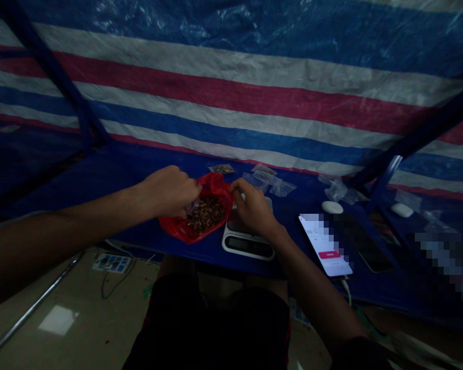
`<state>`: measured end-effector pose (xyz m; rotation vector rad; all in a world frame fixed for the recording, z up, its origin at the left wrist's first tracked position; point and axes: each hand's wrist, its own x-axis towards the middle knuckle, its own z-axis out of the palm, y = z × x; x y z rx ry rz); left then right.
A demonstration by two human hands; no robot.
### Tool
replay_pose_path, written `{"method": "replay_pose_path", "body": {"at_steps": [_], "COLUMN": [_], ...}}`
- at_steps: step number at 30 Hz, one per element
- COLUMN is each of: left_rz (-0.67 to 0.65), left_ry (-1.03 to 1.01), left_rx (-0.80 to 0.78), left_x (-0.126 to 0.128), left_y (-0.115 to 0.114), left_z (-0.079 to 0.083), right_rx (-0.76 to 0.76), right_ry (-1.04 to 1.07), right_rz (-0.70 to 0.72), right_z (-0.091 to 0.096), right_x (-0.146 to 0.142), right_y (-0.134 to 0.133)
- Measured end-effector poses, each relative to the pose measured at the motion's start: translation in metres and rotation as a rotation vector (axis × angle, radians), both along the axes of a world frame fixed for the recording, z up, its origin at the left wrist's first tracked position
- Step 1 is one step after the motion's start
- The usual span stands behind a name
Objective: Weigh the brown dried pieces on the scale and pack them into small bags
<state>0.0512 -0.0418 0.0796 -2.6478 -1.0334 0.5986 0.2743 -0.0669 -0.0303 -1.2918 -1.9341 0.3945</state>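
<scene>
A red plastic bag (177,229) lies open on the blue table, with many small brown, shiny pieces (206,215) heaped inside. My left hand (173,192) is closed at the bag's left side, over its mouth. A bit of a clear plastic bag (193,206) shows under its fingers; the rest is hidden. My right hand (252,206) pinches the red bag's right rim between thumb and finger. Beneath that hand sits a white digital scale (231,243), partly covered by the hand and wrist. Its display is too dark to read.
Behind the scale lie small clear bags, one filled bag (223,168) and several loose ones (281,186). To the right are a lit phone (326,246) on a cable, a dark phone (374,254) and a white case (332,207). Striped sheeting (231,87) hangs behind the table.
</scene>
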Motion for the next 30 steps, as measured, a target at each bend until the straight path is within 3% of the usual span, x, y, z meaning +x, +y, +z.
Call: {"method": "replay_pose_path", "body": {"at_steps": [9,30], "left_rz": [-0.001,-0.049], "left_ry": [0.039,-0.064], "left_rx": [0.001,0.011], "left_x": [-0.005,-0.015], "left_y": [0.003,0.009], "left_z": [0.0,-0.005], "right_rx": [0.194,0.21], "right_ry": [-0.104,-0.041], "right_rz": [-0.14,-0.067], "right_z": [0.016,0.014], "right_x": [0.004,0.001], "right_y": [-0.009,-0.01]}}
